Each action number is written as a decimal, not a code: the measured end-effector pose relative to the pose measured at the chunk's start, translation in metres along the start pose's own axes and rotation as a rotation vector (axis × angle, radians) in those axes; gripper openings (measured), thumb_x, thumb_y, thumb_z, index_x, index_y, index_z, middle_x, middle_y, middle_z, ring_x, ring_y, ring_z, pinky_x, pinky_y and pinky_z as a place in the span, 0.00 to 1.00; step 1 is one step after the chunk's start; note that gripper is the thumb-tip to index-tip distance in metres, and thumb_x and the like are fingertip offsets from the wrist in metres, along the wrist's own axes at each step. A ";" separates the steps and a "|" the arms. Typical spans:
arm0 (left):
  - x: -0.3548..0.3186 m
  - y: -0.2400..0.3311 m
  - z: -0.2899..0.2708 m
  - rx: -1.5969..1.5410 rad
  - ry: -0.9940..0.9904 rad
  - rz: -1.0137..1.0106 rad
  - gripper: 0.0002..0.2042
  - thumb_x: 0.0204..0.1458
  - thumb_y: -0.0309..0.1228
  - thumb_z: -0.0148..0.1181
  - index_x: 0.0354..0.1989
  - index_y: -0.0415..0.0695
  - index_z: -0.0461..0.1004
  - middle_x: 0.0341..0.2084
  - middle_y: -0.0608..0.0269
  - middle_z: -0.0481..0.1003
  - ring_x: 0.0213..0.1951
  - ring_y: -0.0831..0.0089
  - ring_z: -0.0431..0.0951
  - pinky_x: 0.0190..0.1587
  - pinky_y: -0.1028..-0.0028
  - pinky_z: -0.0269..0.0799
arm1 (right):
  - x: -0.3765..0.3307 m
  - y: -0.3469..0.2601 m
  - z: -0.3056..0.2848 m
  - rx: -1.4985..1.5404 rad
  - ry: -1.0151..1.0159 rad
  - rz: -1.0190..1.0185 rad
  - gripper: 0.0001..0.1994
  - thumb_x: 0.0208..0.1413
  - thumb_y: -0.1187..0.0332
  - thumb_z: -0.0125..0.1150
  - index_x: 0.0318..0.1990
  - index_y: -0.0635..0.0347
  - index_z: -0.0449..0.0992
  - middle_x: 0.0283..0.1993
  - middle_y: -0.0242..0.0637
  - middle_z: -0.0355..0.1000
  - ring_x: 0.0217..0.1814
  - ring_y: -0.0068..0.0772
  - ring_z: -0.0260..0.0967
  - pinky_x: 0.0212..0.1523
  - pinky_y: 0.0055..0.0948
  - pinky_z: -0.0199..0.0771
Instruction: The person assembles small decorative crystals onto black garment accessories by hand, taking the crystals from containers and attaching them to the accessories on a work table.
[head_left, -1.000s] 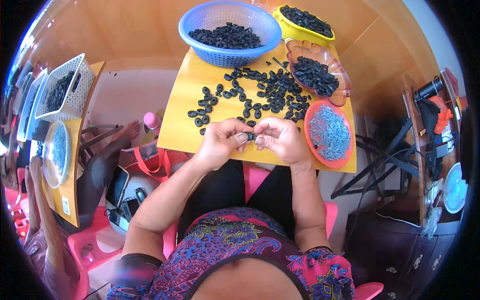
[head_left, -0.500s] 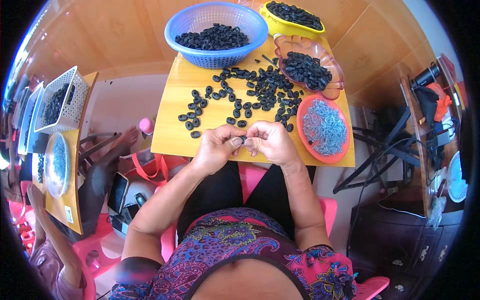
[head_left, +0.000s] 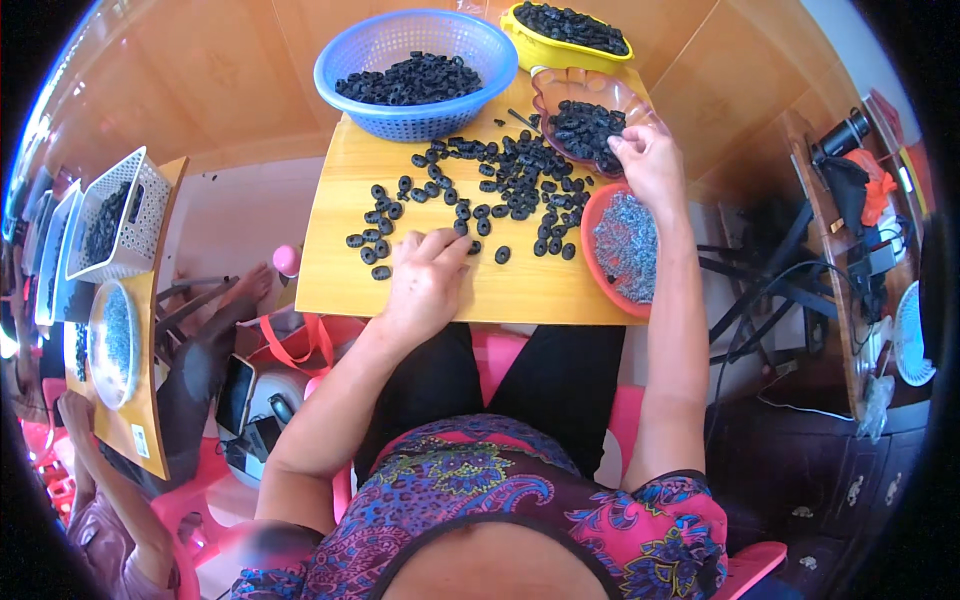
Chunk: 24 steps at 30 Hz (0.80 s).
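Black oval plastic pieces (head_left: 520, 180), which look like cord locks, are scattered over the yellow tabletop (head_left: 350, 300). My left hand (head_left: 425, 275) rests low over the near part of them, its fingers curled down beside a black oval piece (head_left: 473, 248). What lies under the fingertips is hidden. Over to the right, my right hand (head_left: 650, 165) reaches to the scalloped amber tray (head_left: 645, 112), thumb and fingertips pinched at the edge of the small black parts (head_left: 585, 130) heaped in it. Below that forearm sits a red dish (head_left: 597, 270) of small metal springs (head_left: 625, 240).
A blue basket (head_left: 330, 75) and a yellow basin (head_left: 530, 45), both holding black parts, stand at the far edge. To the left, another table (head_left: 150, 400) carries a white basket (head_left: 150, 210) and a dish of springs (head_left: 117, 340); a person (head_left: 120, 500) sits there.
My hands were together at the table's near edge, pinching a small dark piece. They have parted: the right went to the amber tray, the left down among the pieces. One more oval piece lies nearby.
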<state>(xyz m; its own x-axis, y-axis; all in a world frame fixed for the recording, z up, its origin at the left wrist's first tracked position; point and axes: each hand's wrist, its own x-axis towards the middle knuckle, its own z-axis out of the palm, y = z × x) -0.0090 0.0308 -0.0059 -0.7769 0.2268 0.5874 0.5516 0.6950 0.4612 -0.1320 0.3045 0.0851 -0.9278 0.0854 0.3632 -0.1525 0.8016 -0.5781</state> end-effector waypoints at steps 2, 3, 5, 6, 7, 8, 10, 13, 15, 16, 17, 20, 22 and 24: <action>0.005 0.004 0.001 0.101 -0.040 0.058 0.18 0.37 0.21 0.59 0.42 0.43 0.76 0.42 0.64 0.74 0.37 0.64 0.68 0.41 0.67 0.60 | -0.017 0.000 -0.001 0.005 -0.109 -0.014 0.12 0.49 0.68 0.63 0.38 0.67 0.77 0.29 0.40 0.76 0.30 0.26 0.72 0.33 0.26 0.71; 0.007 0.004 0.004 0.155 -0.027 0.102 0.18 0.37 0.22 0.59 0.42 0.44 0.76 0.42 0.65 0.74 0.37 0.65 0.69 0.39 0.67 0.59 | -0.026 0.007 0.003 0.054 -0.189 -0.046 0.09 0.49 0.71 0.63 0.37 0.66 0.77 0.29 0.39 0.76 0.30 0.26 0.72 0.33 0.26 0.71; 0.005 0.004 0.008 0.171 -0.015 0.127 0.13 0.40 0.27 0.59 0.37 0.45 0.77 0.39 0.68 0.75 0.34 0.68 0.69 0.38 0.68 0.58 | -0.049 0.004 -0.002 -0.025 -0.263 -0.067 0.08 0.49 0.72 0.62 0.37 0.65 0.77 0.29 0.42 0.76 0.30 0.27 0.73 0.33 0.27 0.71; 0.002 0.001 0.011 0.181 -0.015 0.130 0.12 0.39 0.27 0.59 0.36 0.45 0.77 0.38 0.69 0.75 0.34 0.69 0.69 0.37 0.68 0.58 | -0.057 0.012 -0.001 -0.078 -0.269 -0.102 0.07 0.49 0.74 0.61 0.37 0.64 0.77 0.31 0.45 0.76 0.32 0.34 0.74 0.35 0.30 0.72; 0.002 0.000 0.013 0.189 -0.015 0.137 0.11 0.38 0.27 0.60 0.34 0.46 0.77 0.37 0.69 0.76 0.33 0.69 0.69 0.37 0.68 0.58 | -0.063 0.019 -0.005 -0.083 -0.265 -0.097 0.07 0.49 0.74 0.61 0.37 0.64 0.77 0.31 0.45 0.76 0.32 0.34 0.74 0.35 0.30 0.72; 0.003 0.001 0.013 0.175 -0.011 0.138 0.09 0.37 0.25 0.59 0.30 0.45 0.76 0.35 0.68 0.75 0.33 0.67 0.69 0.37 0.68 0.58 | -0.069 0.025 -0.009 -0.183 -0.271 -0.148 0.07 0.48 0.74 0.61 0.36 0.64 0.77 0.32 0.46 0.75 0.34 0.38 0.74 0.37 0.32 0.72; 0.001 -0.003 0.015 0.175 -0.040 0.130 0.09 0.36 0.24 0.58 0.30 0.44 0.76 0.33 0.66 0.75 0.33 0.66 0.69 0.37 0.67 0.58 | -0.080 0.027 -0.014 -0.256 -0.297 -0.137 0.08 0.46 0.77 0.60 0.36 0.64 0.77 0.35 0.47 0.74 0.39 0.46 0.72 0.42 0.34 0.71; -0.001 -0.004 0.021 0.144 -0.044 0.125 0.11 0.34 0.21 0.56 0.31 0.42 0.75 0.32 0.63 0.74 0.32 0.64 0.69 0.37 0.66 0.59 | -0.088 0.039 -0.008 -0.214 -0.226 -0.207 0.08 0.47 0.78 0.59 0.36 0.64 0.77 0.36 0.47 0.74 0.39 0.46 0.72 0.42 0.35 0.71; -0.002 -0.003 0.021 0.108 -0.021 0.134 0.13 0.33 0.20 0.56 0.32 0.41 0.74 0.31 0.61 0.74 0.33 0.63 0.69 0.37 0.66 0.59 | -0.089 0.039 -0.004 -0.208 -0.233 -0.171 0.08 0.46 0.79 0.58 0.36 0.64 0.77 0.37 0.47 0.73 0.40 0.47 0.71 0.43 0.35 0.71; -0.002 -0.004 0.020 0.057 -0.002 0.112 0.14 0.32 0.18 0.55 0.33 0.41 0.74 0.31 0.60 0.74 0.33 0.62 0.69 0.37 0.66 0.60 | -0.088 0.040 -0.003 -0.232 -0.231 -0.252 0.09 0.45 0.79 0.58 0.36 0.63 0.77 0.37 0.47 0.73 0.40 0.47 0.71 0.43 0.35 0.70; -0.002 -0.005 0.019 0.005 0.017 0.090 0.15 0.32 0.17 0.55 0.34 0.41 0.74 0.31 0.59 0.74 0.33 0.61 0.69 0.37 0.66 0.61 | -0.089 0.040 -0.002 -0.256 -0.229 -0.332 0.09 0.45 0.80 0.58 0.36 0.63 0.77 0.37 0.46 0.73 0.41 0.48 0.71 0.43 0.35 0.70; -0.003 -0.004 0.012 -0.049 0.050 0.083 0.16 0.32 0.15 0.54 0.34 0.40 0.74 0.31 0.58 0.74 0.32 0.60 0.70 0.35 0.66 0.62 | -0.090 0.043 -0.015 -0.195 -0.367 -0.296 0.10 0.43 0.80 0.58 0.36 0.63 0.77 0.37 0.46 0.73 0.41 0.48 0.70 0.44 0.36 0.70; -0.001 -0.001 0.010 -0.077 0.050 0.075 0.15 0.34 0.14 0.54 0.34 0.39 0.73 0.31 0.57 0.74 0.32 0.60 0.70 0.36 0.66 0.63 | -0.092 0.047 -0.012 -0.181 -0.349 -0.346 0.09 0.43 0.80 0.58 0.35 0.63 0.77 0.36 0.46 0.73 0.40 0.48 0.70 0.43 0.36 0.69; 0.000 0.002 0.011 -0.158 0.051 0.066 0.14 0.35 0.13 0.54 0.34 0.38 0.73 0.31 0.56 0.74 0.33 0.58 0.71 0.37 0.64 0.65 | -0.094 0.051 -0.006 -0.169 -0.331 -0.394 0.09 0.42 0.80 0.58 0.34 0.64 0.77 0.35 0.46 0.73 0.40 0.48 0.69 0.43 0.37 0.69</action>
<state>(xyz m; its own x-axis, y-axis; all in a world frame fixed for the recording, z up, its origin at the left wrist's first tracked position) -0.0111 0.0394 -0.0120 -0.7230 0.2310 0.6511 0.6452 0.5626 0.5169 -0.0500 0.3408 0.0260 -0.8734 -0.4100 0.2629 -0.4788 0.8217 -0.3091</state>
